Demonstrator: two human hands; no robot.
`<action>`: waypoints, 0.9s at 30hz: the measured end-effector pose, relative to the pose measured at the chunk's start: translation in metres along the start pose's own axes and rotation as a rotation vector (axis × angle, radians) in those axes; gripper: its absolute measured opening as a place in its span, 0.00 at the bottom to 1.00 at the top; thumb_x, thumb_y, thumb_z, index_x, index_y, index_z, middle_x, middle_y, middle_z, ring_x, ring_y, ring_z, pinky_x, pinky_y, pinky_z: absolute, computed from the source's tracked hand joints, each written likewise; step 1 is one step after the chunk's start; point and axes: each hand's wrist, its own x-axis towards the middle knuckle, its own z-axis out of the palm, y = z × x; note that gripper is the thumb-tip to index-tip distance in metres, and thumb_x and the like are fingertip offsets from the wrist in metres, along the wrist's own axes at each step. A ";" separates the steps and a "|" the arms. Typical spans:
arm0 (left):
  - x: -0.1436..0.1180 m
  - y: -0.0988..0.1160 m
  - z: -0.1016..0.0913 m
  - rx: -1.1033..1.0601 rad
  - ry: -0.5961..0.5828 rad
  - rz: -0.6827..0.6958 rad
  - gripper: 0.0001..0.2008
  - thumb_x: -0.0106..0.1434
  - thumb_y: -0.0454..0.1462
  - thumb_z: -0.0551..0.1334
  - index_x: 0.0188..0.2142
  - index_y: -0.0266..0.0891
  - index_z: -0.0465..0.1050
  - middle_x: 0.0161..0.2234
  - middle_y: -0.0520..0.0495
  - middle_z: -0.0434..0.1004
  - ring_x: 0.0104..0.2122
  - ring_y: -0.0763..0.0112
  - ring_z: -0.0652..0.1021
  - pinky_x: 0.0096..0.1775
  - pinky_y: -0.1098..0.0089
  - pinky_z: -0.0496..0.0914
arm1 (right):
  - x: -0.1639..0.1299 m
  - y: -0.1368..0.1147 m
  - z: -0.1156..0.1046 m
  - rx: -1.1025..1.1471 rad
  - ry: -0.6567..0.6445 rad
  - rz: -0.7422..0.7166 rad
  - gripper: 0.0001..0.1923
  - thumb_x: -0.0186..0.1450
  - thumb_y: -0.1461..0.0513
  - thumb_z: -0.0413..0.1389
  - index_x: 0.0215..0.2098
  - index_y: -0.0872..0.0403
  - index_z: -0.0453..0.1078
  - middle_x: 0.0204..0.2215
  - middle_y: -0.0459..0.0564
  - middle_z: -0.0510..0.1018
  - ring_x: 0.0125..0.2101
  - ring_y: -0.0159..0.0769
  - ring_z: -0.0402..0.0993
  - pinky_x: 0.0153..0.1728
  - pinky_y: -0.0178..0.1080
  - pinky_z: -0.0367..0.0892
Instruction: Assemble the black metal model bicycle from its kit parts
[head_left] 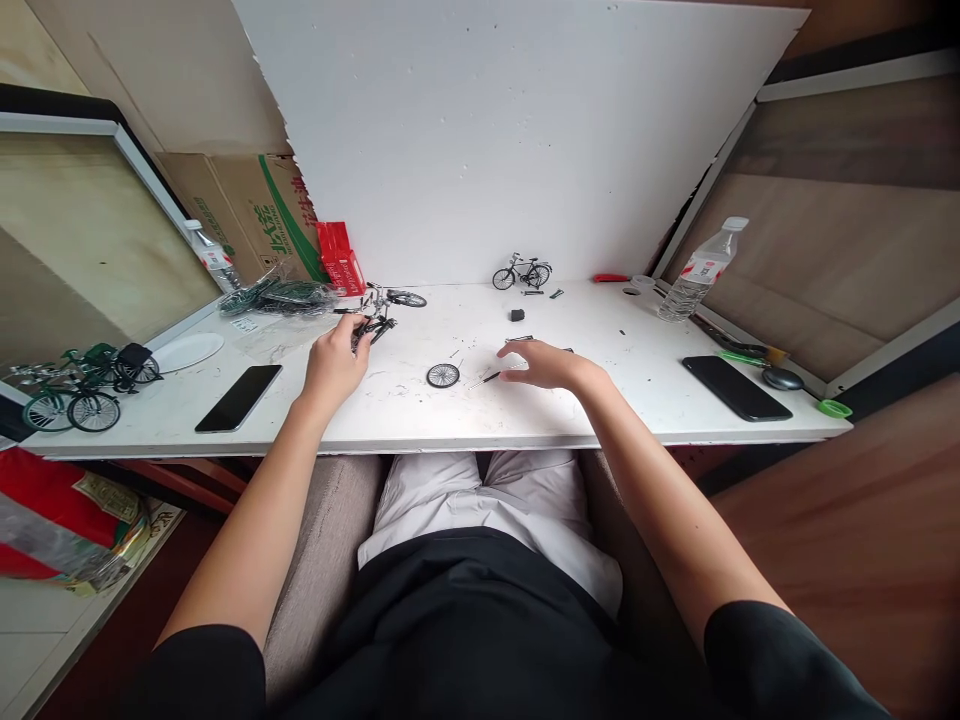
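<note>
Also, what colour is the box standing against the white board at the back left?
Red box, clearest in the head view.

two phones lie on the table, a water bottle stands at its right.

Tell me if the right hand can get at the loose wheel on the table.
Probably yes. The loose wheel lies flat on the table just left of the right hand, with only a small screwdriver lying between them and nothing covering it.
</note>
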 end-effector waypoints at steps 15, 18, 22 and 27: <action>-0.004 -0.006 0.015 0.243 -0.134 0.256 0.13 0.72 0.41 0.65 0.55 0.44 0.78 0.52 0.40 0.88 0.50 0.53 0.88 0.57 0.55 0.80 | -0.008 -0.009 -0.007 -0.060 -0.053 0.076 0.33 0.74 0.43 0.58 0.74 0.44 0.67 0.74 0.55 0.70 0.66 0.57 0.75 0.60 0.52 0.74; -0.003 -0.007 0.015 0.236 -0.141 0.265 0.14 0.72 0.41 0.66 0.55 0.44 0.78 0.52 0.41 0.88 0.50 0.53 0.88 0.57 0.55 0.81 | -0.007 -0.006 -0.007 -0.076 -0.065 0.091 0.34 0.74 0.42 0.58 0.74 0.43 0.66 0.74 0.55 0.71 0.65 0.58 0.76 0.59 0.52 0.74; -0.002 -0.011 0.013 0.236 -0.128 0.269 0.14 0.72 0.41 0.66 0.55 0.43 0.78 0.52 0.41 0.88 0.51 0.53 0.88 0.56 0.56 0.81 | -0.007 0.004 -0.012 -0.069 -0.077 0.110 0.36 0.74 0.41 0.57 0.76 0.42 0.65 0.72 0.56 0.72 0.61 0.57 0.79 0.55 0.52 0.76; 0.002 -0.017 0.010 0.223 -0.112 0.260 0.15 0.71 0.41 0.66 0.55 0.42 0.78 0.53 0.40 0.87 0.51 0.53 0.88 0.57 0.55 0.80 | -0.012 0.024 -0.024 -0.122 0.019 0.202 0.34 0.75 0.55 0.60 0.77 0.45 0.62 0.72 0.58 0.72 0.57 0.53 0.81 0.51 0.48 0.77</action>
